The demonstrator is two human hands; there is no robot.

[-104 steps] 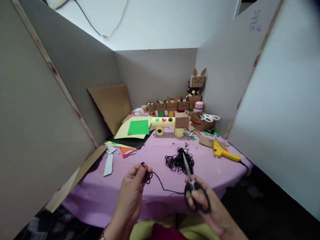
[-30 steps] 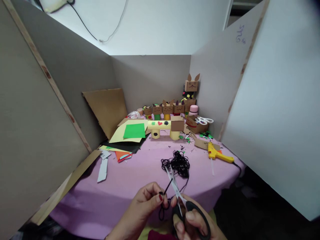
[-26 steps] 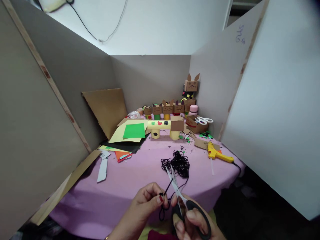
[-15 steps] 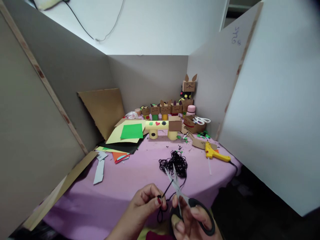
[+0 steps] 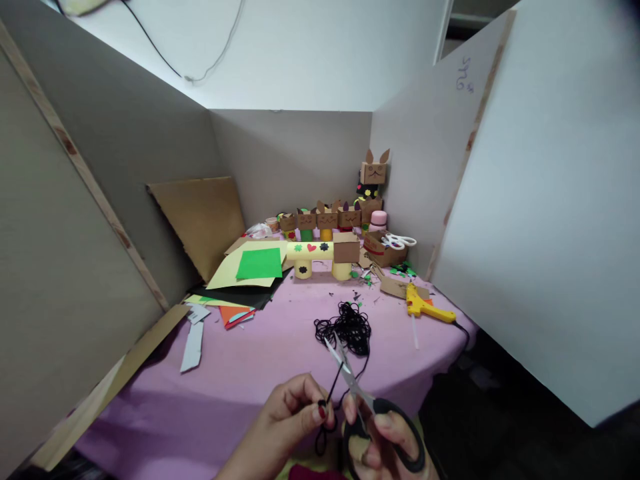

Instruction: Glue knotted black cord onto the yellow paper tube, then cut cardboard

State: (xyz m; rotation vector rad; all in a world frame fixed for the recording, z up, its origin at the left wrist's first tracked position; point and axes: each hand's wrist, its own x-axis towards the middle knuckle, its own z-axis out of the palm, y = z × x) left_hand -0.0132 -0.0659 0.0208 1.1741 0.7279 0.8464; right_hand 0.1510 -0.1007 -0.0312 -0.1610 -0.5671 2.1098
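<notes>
My left hand (image 5: 295, 420) pinches a piece of black cord (image 5: 335, 382) near the table's front edge, with a small loop hanging below the fingers. In my right hand (image 5: 380, 440) is a pair of black-handled scissors (image 5: 357, 387), fingers through the handles. Its blades point away from me and stand slightly apart, and the upper end of the cord reaches up to them. Just beyond the blade tips lies a tangled heap of black cord (image 5: 350, 327), from which one strand runs back toward my hands.
A yellow tube figure with a cardboard box head (image 5: 346, 248) stands mid-table. Coloured paper sheets (image 5: 259, 263) lie left. On the right are a yellow glue gun (image 5: 430, 307) and a cardboard box (image 5: 383, 248) bearing white scissors (image 5: 399, 241). Cat-faced box figures (image 5: 327, 219) line the back.
The scissor blades have drawn closer together, near the upper end of the cord. Both hands keep their holds, and the whole view has shifted slightly.
</notes>
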